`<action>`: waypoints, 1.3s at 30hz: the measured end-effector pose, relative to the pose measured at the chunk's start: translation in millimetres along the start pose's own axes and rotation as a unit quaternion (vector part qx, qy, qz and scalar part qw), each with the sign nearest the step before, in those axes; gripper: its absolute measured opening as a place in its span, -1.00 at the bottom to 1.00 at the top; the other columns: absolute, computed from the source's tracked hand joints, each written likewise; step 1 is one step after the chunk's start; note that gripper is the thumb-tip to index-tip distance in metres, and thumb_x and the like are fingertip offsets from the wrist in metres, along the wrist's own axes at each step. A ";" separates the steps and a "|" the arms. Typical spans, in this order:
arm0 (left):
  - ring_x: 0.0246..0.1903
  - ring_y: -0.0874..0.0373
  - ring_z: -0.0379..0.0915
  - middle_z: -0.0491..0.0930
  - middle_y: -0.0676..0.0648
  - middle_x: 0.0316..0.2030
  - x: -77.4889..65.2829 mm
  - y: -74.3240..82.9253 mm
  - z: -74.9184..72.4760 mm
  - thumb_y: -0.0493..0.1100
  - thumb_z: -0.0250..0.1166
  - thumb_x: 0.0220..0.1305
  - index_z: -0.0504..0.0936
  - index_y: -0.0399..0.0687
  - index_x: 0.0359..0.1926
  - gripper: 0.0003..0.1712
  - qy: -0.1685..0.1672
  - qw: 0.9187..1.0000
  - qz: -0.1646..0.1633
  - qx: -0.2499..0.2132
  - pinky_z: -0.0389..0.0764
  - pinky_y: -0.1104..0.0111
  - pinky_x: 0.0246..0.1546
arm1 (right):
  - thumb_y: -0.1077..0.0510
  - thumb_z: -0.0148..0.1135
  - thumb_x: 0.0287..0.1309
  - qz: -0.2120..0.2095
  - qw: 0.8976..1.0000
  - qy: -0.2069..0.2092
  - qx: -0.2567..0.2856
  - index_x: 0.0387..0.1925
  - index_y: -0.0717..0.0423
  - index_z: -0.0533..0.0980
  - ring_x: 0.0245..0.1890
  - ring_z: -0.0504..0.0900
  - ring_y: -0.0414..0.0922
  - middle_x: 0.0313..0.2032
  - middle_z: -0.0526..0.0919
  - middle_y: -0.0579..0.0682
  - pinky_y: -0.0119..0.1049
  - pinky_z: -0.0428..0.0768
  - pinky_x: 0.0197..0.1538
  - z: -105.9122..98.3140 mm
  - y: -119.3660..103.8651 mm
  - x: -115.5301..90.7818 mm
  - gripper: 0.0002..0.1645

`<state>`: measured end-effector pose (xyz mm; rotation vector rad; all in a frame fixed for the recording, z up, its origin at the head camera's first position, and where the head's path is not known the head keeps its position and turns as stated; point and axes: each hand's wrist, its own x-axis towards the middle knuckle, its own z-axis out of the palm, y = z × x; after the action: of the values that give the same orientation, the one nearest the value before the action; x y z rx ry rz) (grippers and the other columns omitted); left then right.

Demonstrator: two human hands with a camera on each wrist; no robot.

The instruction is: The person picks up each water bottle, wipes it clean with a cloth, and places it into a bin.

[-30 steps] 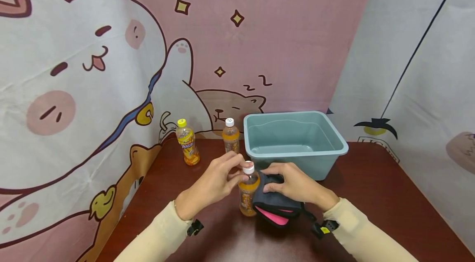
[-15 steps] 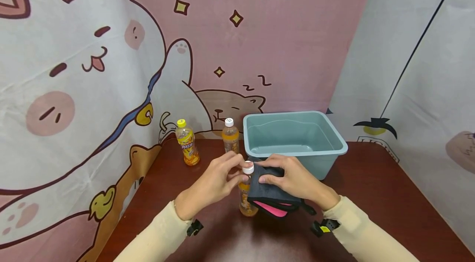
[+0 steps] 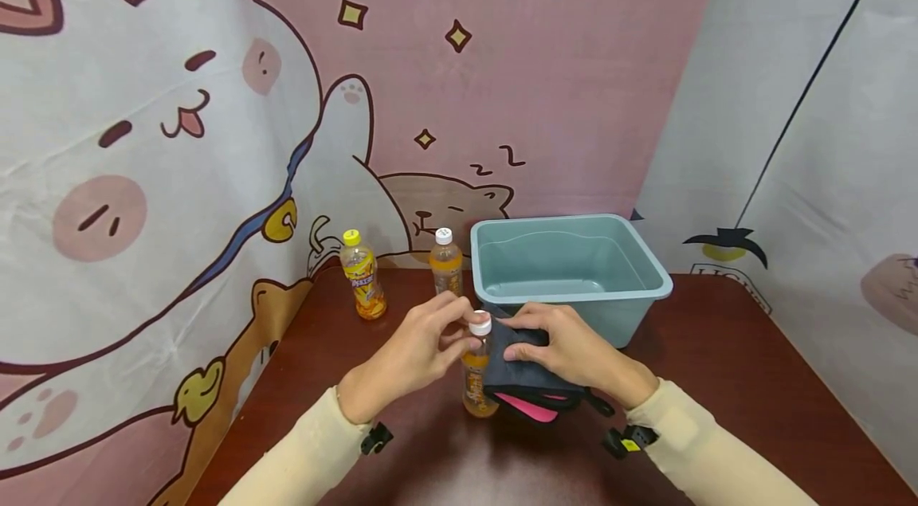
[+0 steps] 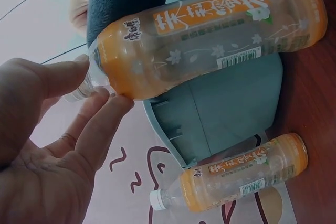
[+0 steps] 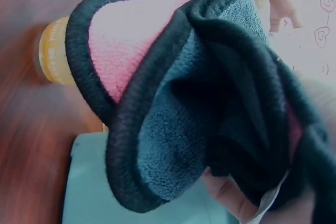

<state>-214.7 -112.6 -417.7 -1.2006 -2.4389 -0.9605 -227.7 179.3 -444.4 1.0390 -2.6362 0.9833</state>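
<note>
My left hand [image 3: 423, 343] pinches an orange tea bottle [image 3: 479, 390] at its white-capped neck. The bottle stands upright on the table, and its printed label faces the left wrist view. In my right hand [image 3: 570, 343] I grip a folded dark grey cleaning cloth [image 3: 519, 370] with a pink inner side and black edging. The cloth lies against the bottle's right side and covers part of it. Seen from the right wrist, the cloth's folds [image 5: 173, 135] hide most of the hand.
Behind the cloth stands a blue-green plastic tub [image 3: 566, 299]. A second white-capped tea bottle [image 3: 446, 267] is left of the tub, and a yellow-capped bottle [image 3: 364, 283] stands farther left. A printed cloth backdrop [image 3: 559, 92] rises behind the dark red table [image 3: 717, 378].
My right hand has slid the cloth leftward over the bottle's side, then slightly back to the right. The left hand and the bottle have kept their place.
</note>
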 end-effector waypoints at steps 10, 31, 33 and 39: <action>-0.18 0.09 0.66 0.69 -0.04 -0.04 0.7 2.0 0.4 -0.25 0.64 0.49 0.71 -0.03 0.10 -0.69 0.008 1.000 0.002 0.005 0.78 0.53 -0.18 | -0.15 0.64 0.46 -0.004 0.996 -0.076 -0.035 0.26 0.11 0.85 -0.08 0.78 -0.31 -0.03 0.85 -0.15 -0.35 0.80 -0.06 19.8 21.1 -6.4 -0.45; -0.11 0.09 0.79 0.73 -0.03 -0.04 -0.1 6.5 1.6 -0.24 0.66 0.47 0.72 -0.01 0.15 -0.64 0.006 1.000 -0.024 0.004 0.95 0.30 -0.14 | -0.08 0.67 0.46 0.027 0.991 -0.132 -0.019 0.28 0.12 0.84 -0.01 0.80 -0.27 0.02 0.88 -0.09 -0.35 0.82 0.00 34.8 29.7 -8.4 -0.47; -0.11 0.09 0.80 0.73 -0.04 -0.04 0.0 6.7 1.7 -0.25 0.66 0.47 0.72 -0.02 0.14 -0.65 0.008 1.000 -0.021 0.004 0.95 0.28 -0.16 | -0.08 0.64 0.49 0.029 0.993 -0.114 -0.009 0.30 0.10 0.83 -0.03 0.77 -0.33 0.01 0.87 -0.14 -0.36 0.80 0.00 27.2 25.1 -7.8 -0.48; -0.10 0.12 0.81 0.73 -0.04 -0.04 0.0 6.9 2.3 -0.25 0.66 0.47 0.72 -0.02 0.12 -0.66 0.010 1.000 -0.020 0.006 0.91 0.42 -0.18 | -0.07 0.63 0.50 0.011 0.999 -0.039 -0.005 0.35 0.05 0.81 -0.05 0.76 -0.36 0.01 0.87 -0.22 -0.36 0.79 0.01 7.2 10.0 -5.2 -0.47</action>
<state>-209.2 -108.0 -416.4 -1.1372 -2.4572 -0.9617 -229.5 183.1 -457.0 1.0707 -2.7179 0.9524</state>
